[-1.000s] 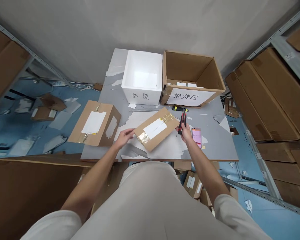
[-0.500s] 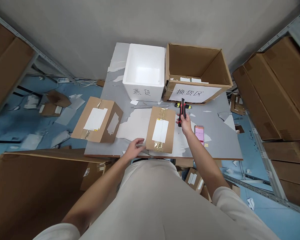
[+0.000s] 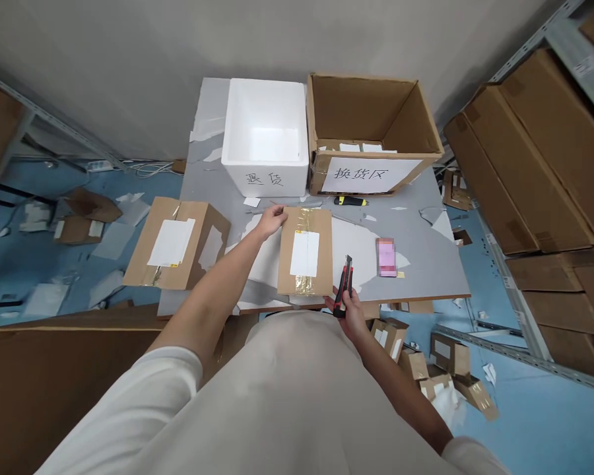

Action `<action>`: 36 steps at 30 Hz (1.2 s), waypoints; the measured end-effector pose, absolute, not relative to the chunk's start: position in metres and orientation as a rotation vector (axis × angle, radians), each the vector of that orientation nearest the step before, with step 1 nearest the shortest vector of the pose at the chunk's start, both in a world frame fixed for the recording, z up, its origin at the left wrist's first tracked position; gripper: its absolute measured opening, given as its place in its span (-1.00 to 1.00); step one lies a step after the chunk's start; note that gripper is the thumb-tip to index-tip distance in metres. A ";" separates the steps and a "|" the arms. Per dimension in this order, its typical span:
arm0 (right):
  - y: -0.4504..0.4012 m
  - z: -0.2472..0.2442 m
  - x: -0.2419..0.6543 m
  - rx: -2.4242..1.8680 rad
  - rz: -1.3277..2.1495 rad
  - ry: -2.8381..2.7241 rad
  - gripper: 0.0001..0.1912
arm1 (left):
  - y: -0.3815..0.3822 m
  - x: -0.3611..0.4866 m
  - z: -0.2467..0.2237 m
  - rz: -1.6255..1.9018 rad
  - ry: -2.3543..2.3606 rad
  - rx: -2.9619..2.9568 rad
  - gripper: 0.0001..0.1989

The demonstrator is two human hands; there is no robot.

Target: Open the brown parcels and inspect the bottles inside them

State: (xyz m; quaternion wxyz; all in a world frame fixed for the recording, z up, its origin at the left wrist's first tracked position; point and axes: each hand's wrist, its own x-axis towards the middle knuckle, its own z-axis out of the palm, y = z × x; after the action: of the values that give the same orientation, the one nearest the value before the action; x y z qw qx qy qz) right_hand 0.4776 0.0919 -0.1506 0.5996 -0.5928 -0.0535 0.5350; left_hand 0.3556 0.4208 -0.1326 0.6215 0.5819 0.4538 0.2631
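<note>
Reading the signs first: the white foam bin (image 3: pixel 292 183) says 退货, and the big cardboard box (image 3: pixel 366 112) beside it says 换货区! The parcel (image 3: pixel 304 254) sits on the table (image 3: pixel 435 277) just in front of the person, its white label too small to read. And the left hand (image 3: pixel 272 222) is up at the far left corner, where half a second ago it was down at the near one; whether it pinches or merely touches, I can't tell. The right hand (image 3: pixel 349 310), clenched round the red-and-black knife (image 3: pixel 344 285), has dropped from the parcel's far right side to its near right corner, fingertips partly hidden behind the knife. The parcel itself now sits straighter. The phone (image 3: pixel 387 257) shows only a pixelated screen, and the boxes at the picture's edges are cut off.
</note>
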 end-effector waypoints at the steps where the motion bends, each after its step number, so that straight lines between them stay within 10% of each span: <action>1: 0.097 -0.151 0.484 -1.378 1.234 -0.128 -0.44 | 0.416 0.348 -0.134 0.655 1.059 1.308 -0.58; 16: 0.249 -0.134 0.577 -1.342 1.128 -0.589 -0.57 | 0.269 0.235 -0.162 0.921 1.478 1.343 -0.55; 24: 0.193 -0.124 0.591 -1.600 0.981 -0.733 -0.46 | 0.321 0.252 -0.117 0.554 1.267 2.285 -0.10; 36: 0.131 -0.111 0.576 -1.715 1.205 -0.840 -0.24 | 0.317 0.275 -0.121 0.234 1.192 2.571 0.07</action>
State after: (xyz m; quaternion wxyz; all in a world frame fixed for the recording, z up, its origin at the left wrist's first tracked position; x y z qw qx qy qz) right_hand 0.5764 0.1314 -0.1109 0.4275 -0.6866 -0.3362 0.4825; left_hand 0.2746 0.3167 -0.1210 0.1485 0.8942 0.4144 0.0812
